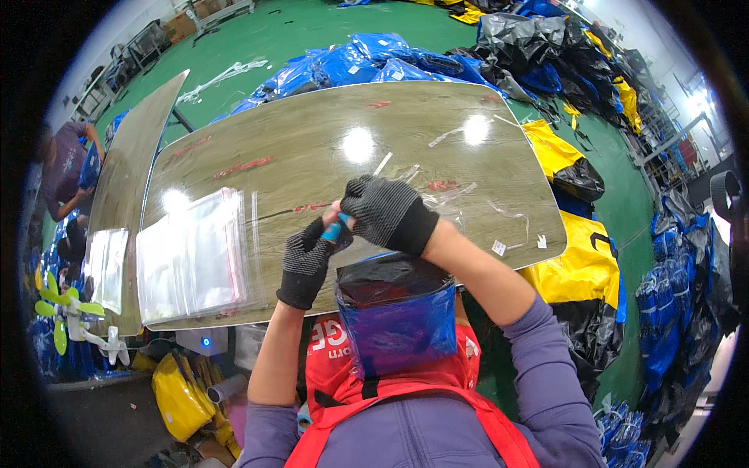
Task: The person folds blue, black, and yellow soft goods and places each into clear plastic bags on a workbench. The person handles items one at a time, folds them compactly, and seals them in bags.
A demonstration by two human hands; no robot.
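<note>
My left hand and my right hand wear dark grey ribbed gloves and meet over the table's near part. Both are closed, fingertips together. A small blue piece shows at the fingers; I cannot tell whether it is held or wrapped round a finger. Anything else between the fingertips is hidden. Just below the hands, a folded blue and black sheet package in clear plastic rests at the table edge against my red apron. Left of my hands lies a stack of clear plastic bags.
The wood-patterned table carries thin clear plastic strips and small white labels. Blue wrapped packages are heaped beyond it. Yellow and black sheets lie at the right. A green fan and another person are at the left.
</note>
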